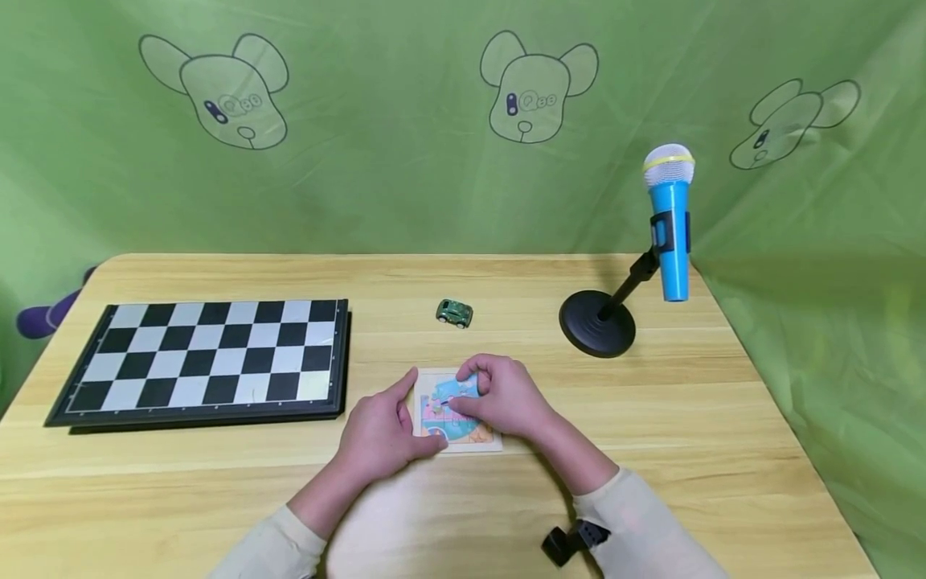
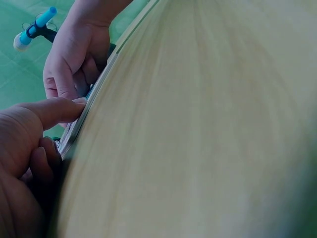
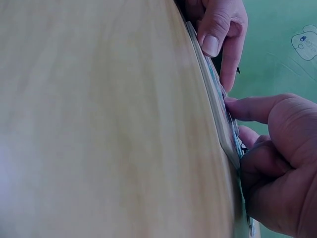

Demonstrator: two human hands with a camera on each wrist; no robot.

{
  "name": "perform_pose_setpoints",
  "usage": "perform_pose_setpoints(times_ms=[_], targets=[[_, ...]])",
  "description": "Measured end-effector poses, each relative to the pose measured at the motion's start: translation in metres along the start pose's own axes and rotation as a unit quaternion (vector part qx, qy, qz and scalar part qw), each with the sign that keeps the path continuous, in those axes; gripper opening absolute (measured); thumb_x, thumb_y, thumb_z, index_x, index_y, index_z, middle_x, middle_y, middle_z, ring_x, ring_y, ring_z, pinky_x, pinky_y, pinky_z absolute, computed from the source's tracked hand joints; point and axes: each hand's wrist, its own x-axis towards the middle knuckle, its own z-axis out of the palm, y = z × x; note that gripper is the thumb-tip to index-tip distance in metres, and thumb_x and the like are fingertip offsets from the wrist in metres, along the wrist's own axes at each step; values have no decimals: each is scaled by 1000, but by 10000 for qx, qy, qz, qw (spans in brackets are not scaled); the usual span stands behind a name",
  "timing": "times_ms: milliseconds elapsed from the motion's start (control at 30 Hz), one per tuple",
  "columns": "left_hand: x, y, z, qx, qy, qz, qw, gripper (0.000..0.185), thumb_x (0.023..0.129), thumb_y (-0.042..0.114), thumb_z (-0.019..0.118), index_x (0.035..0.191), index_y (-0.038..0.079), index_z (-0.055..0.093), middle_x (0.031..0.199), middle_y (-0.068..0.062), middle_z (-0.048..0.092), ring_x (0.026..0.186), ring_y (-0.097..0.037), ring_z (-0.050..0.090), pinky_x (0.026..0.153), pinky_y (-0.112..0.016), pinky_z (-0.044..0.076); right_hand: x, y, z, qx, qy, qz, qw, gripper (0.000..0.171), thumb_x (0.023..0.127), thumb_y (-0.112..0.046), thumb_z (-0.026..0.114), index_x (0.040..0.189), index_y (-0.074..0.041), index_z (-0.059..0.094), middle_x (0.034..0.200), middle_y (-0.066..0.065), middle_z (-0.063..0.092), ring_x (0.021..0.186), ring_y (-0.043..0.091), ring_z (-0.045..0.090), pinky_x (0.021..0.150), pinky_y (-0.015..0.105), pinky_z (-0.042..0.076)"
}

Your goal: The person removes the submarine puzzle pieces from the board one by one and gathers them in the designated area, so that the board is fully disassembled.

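A small jigsaw puzzle [image 1: 456, 430] with a pale frame and a pink, blue and orange picture lies flat on the table. My left hand [image 1: 379, 434] holds its left side, thumb along the near edge and index finger at the far left corner. In the left wrist view that thumb [image 2: 59, 110] presses on the board's rim. From the right, my right hand [image 1: 510, 394] reaches over the picture, thumb and index finger pinching a blue puzzle piece [image 1: 469, 386] at the upper right part. The right fingers partly hide the piece. Seen edge-on, the puzzle [image 3: 213, 89] shows as a thin board.
A black-and-white chessboard [image 1: 210, 354] lies at the left of the wooden table [image 1: 687, 450]. Beyond the puzzle stands a small green toy car [image 1: 454, 313]. A blue microphone [image 1: 673, 233] on a black round-based stand [image 1: 597, 324] is at the back right. A green curtain [image 1: 405, 161] hangs behind.
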Motion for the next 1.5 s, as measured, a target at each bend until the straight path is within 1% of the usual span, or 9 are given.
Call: perform_pose_setpoints(times_ms=[200, 400, 633, 833, 1067, 1167, 1267, 1367, 1500], targets=[[0, 0, 0, 40, -38, -78, 10000, 103, 65, 35, 93, 150, 2, 44, 60, 7, 53, 50, -11, 49, 45, -29, 37, -1, -1, -1, 76, -38, 4, 10000, 28, 78, -22, 88, 95, -10, 69, 58, -3, 38, 51, 10, 33, 54, 28, 34], [0, -1, 0, -12, -29, -29, 10000, 102, 66, 35, 92, 149, 2, 45, 61, 7, 52, 50, -11, 48, 45, -30, 36, -1, 2, 0, 163, 3, -62, 9998, 28, 78, -23, 88, 95, -10, 70, 56, -4, 37, 50, 9, 32, 53, 27, 33], [0, -1, 0, -2, -40, -11, 10000, 103, 65, 36, 92, 150, 1, 44, 60, 7, 52, 50, -11, 48, 45, -29, 36, -4, 3, 0, 281, 182, -211, 9992, 27, 78, -21, 88, 94, -9, 70, 56, -5, 36, 50, 8, 31, 54, 27, 33], [0, 1, -1, 25, -55, -65, 10000, 105, 64, 37, 92, 150, 2, 43, 60, 7, 53, 49, -11, 48, 45, -29, 36, -10, 1, -4, 461, 460, -238, 9976, 29, 78, -22, 88, 96, -8, 70, 57, -3, 37, 51, 8, 32, 53, 27, 33], [0, 1, -1, 7, -42, -64, 10000, 106, 64, 37, 93, 150, 2, 43, 60, 7, 53, 49, -11, 48, 45, -29, 37, -20, 4, -12, 320, 658, -237, 9970, 29, 77, -22, 89, 96, -12, 70, 55, -5, 33, 50, 9, 28, 52, 26, 30], [0, 1, -1, 1, -46, -57, 10000, 106, 64, 37, 93, 150, 1, 42, 60, 7, 53, 49, -11, 48, 45, -29, 37, -24, 7, -16, 283, 719, -179, 9968, 29, 77, -23, 89, 97, -13, 70, 55, -5, 34, 50, 10, 29, 53, 27, 31], [0, 1, 0, -11, -32, -40, 10000, 106, 64, 36, 93, 150, 1, 43, 60, 6, 52, 50, -11, 47, 45, -29, 36, -28, 12, -20, 319, 799, -202, 9961, 30, 77, -22, 89, 98, -12, 71, 56, -5, 34, 51, 10, 31, 57, 28, 37], [0, 1, 0, 8, -14, -37, 10000, 106, 64, 36, 93, 150, 1, 43, 60, 7, 52, 49, -11, 47, 45, -29, 36, -33, 16, -24, 412, 862, -233, 9951, 30, 77, -21, 89, 98, -11, 70, 57, -5, 33, 52, 10, 30, 62, 28, 40], [0, 1, 0, 6, -14, -56, 10000, 106, 64, 35, 94, 150, 1, 43, 59, 6, 52, 49, -11, 47, 45, -29, 36, -40, 20, -29, 498, 928, -167, 9943, 31, 76, -21, 89, 98, -10, 70, 56, -5, 32, 52, 10, 29, 60, 28, 38]])
